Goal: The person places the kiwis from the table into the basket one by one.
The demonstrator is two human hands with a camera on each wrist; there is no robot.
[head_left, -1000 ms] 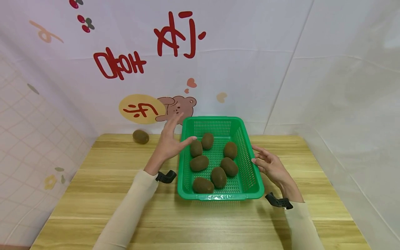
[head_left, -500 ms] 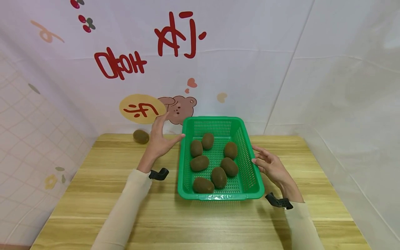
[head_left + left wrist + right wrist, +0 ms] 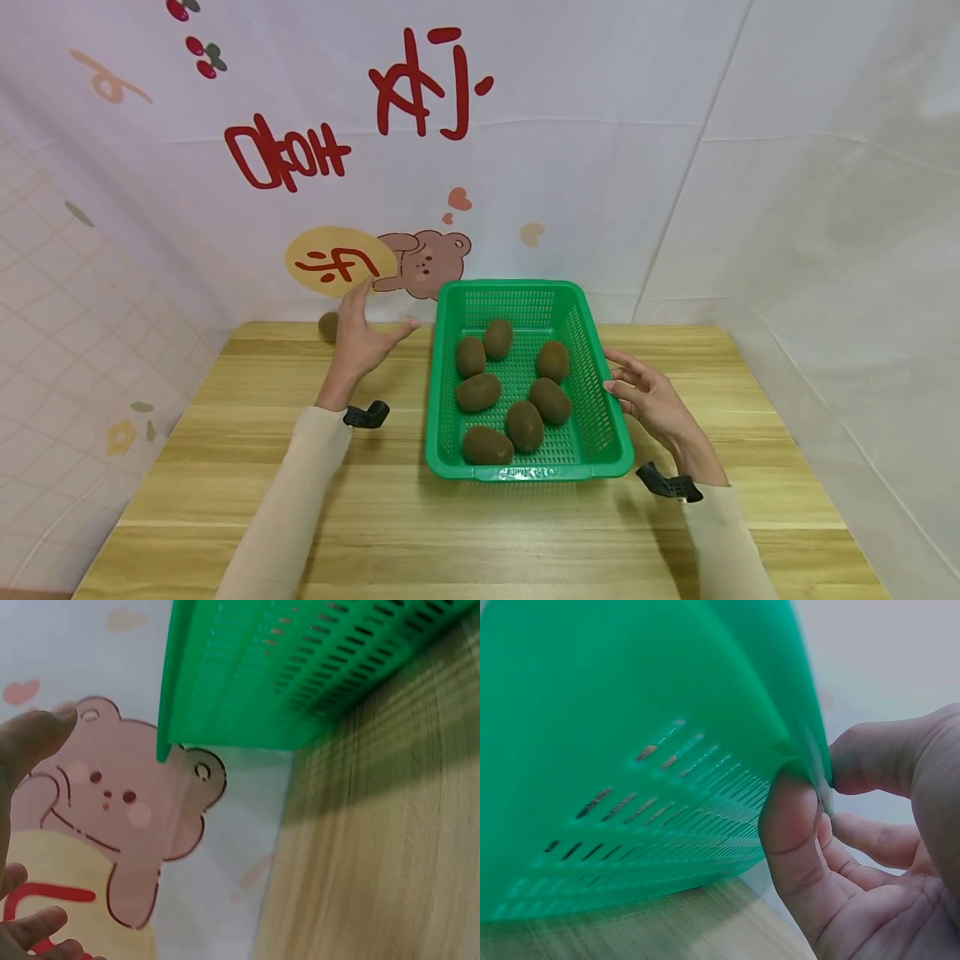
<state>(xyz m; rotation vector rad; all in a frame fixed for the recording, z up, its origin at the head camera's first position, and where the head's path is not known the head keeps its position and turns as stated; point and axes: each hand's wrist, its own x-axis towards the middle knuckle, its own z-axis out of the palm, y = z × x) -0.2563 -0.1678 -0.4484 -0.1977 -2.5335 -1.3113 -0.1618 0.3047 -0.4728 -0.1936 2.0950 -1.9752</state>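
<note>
A green plastic basket [image 3: 528, 472] stands on the wooden table with several brown kiwis [image 3: 478, 392] lying loose inside. My right hand [image 3: 651, 402] pinches the basket's right rim; in the right wrist view the thumb and a fingertip [image 3: 791, 817] meet at the rim's edge. My left hand [image 3: 360, 343] is held left of the basket, thumb and fingers spread wide with nothing between them. Just beyond it a lone kiwi [image 3: 327, 327] lies at the table's back edge, partly hidden by the hand. In the left wrist view the basket's outer side [image 3: 247, 682] shows, apart from my thumb [image 3: 37, 739].
The wooden table [image 3: 480, 542] ends at a white cloth backdrop [image 3: 600, 167] with red characters and a printed bear [image 3: 431, 265]. Similar cloth walls rise at left and right. Each wrist wears a black strap [image 3: 367, 414].
My left hand has moved left, from over the basket's left rim toward the lone kiwi, now partly covering it. My right hand and the basket have stayed where they were.
</note>
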